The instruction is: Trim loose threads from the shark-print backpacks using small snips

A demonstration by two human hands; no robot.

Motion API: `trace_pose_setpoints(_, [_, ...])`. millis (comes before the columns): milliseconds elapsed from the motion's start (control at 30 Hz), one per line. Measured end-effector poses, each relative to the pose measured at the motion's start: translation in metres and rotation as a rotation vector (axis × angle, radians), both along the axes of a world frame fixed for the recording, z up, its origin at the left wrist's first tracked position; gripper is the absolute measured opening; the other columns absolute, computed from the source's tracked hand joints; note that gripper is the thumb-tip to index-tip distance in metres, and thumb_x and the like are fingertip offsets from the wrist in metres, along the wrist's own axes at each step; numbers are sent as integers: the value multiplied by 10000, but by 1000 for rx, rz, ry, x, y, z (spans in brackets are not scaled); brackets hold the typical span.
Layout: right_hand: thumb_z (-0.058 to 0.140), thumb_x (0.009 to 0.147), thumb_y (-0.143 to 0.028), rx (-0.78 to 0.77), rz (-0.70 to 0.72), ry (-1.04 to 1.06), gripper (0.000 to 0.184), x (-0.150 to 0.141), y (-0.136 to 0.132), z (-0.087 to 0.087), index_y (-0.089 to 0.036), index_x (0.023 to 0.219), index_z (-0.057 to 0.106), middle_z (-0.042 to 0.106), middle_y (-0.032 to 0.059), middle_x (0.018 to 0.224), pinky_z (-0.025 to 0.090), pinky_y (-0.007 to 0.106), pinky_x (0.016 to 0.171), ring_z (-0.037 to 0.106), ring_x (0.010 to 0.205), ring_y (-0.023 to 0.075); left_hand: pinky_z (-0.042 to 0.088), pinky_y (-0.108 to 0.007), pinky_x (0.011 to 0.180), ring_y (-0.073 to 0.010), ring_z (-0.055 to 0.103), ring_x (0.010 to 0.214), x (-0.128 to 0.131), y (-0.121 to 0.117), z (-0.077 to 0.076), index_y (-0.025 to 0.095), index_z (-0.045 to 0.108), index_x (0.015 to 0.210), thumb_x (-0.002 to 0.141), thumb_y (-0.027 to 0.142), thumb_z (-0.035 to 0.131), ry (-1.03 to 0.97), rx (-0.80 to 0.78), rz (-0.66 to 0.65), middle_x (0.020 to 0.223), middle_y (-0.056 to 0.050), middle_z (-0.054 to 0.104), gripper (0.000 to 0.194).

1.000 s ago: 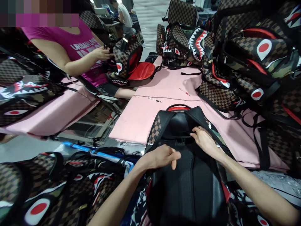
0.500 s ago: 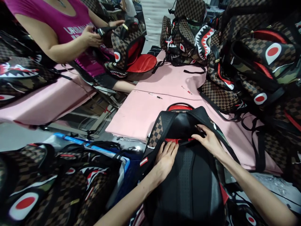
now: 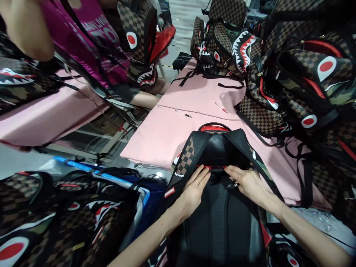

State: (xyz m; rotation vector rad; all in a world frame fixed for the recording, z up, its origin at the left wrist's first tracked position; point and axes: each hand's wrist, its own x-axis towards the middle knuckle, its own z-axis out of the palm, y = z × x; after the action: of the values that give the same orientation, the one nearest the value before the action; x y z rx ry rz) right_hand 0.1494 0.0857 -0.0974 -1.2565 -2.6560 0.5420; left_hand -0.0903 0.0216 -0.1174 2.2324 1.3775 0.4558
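A black padded backpack (image 3: pixel 219 218) lies back side up in front of me, with brown checkered trim and a red-lined opening (image 3: pixel 205 167) near its top. My left hand (image 3: pixel 194 189) rests on the opening's left edge, fingers stretched out and close together. At the right end of the same edge, my right hand (image 3: pixel 247 183) has its fingertips on the red lining. Tucked under its curled fingers is a small dark tool with a shiny metal part (image 3: pixel 234 183); its exact kind is hidden. Shoulder straps (image 3: pixel 185 163) spread to either side.
A pink-covered table (image 3: pixel 155 137) carries a black pen (image 3: pixel 183 113) and a red pen (image 3: pixel 221 107). Checkered backpacks (image 3: pixel 264 115) pile up at the right. More fill a blue-edged bin (image 3: pixel 97 172) at lower left. Across the table, a person in a magenta shirt (image 3: pixel 91 44) handles another backpack (image 3: pixel 139 33).
My right hand has come down and inward from the inside of the flap to the opening's edge. My left hand stays nearly in place. The other person's backpack has moved up and left.
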Motion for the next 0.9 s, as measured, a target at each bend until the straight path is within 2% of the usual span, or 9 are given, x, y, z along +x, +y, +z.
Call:
trace_pose_setpoints(100, [335,629,60,49,-4,192,619,7,-16,-19,-135,1168,568,562,94,1232,493,313,886,562,1089,186,459,-223,809,-141,634,884,-5,7,36,228,696,920,846,191,462,-141,-247,-334,819,4,711,248])
trace_pose_setpoints(133, [348,655,50,61,1,250,566,8,-18,-25,-136,1136,581,567,99,1224,499,313,879,565,1085,184,465,-192,722,-119,643,754,-4,14,45,233,698,905,856,231,464,-160,-295,-362,742,21,701,239])
trace_pose_setpoints(200, [380,717,16,103,4,314,447,9,-20,-34,-151,1068,602,577,105,1208,525,318,827,597,1034,188,443,-178,620,-90,609,617,6,37,54,222,672,991,892,237,401,-145,-256,-225,767,15,690,289])
trace_pose_setpoints(267, [403,757,-15,160,3,339,373,10,-19,-40,-164,1033,604,590,111,1188,542,323,767,620,988,197,424,-199,635,-98,588,652,23,67,50,215,649,1032,903,207,373,-42,-89,-114,839,-16,673,304])
trace_pose_setpoints(367, [405,755,-17,212,23,361,383,12,-17,-43,-172,1052,589,602,109,1170,541,319,736,623,980,198,384,-264,753,-159,547,853,47,108,33,209,672,915,863,185,477,220,155,-381,859,-52,631,203])
trace_pose_setpoints(467, [381,689,15,222,52,350,459,13,-16,-45,-167,1058,583,600,105,1175,534,306,707,635,951,193,338,-307,800,-184,498,932,60,129,18,205,662,880,851,179,507,363,273,-573,911,-64,608,159])
trace_pose_setpoints(733, [382,604,26,249,85,351,502,15,-12,-48,-146,1021,603,618,118,1141,524,297,662,667,793,182,367,-293,611,-189,538,808,75,133,3,131,631,729,814,79,488,401,238,-677,981,-120,615,174])
trace_pose_setpoints(833, [379,591,34,203,92,333,532,17,-11,-46,-158,1037,599,590,111,1189,520,295,685,662,806,175,385,-285,571,-207,556,782,72,130,8,115,604,870,853,118,435,453,225,-639,940,-126,605,170])
trace_pose_setpoints(900, [376,604,37,151,118,341,535,20,-7,-42,-170,1047,594,572,99,1218,516,289,708,651,864,173,402,-286,592,-210,571,770,70,126,11,128,578,910,845,116,436,442,150,-532,901,-104,605,157])
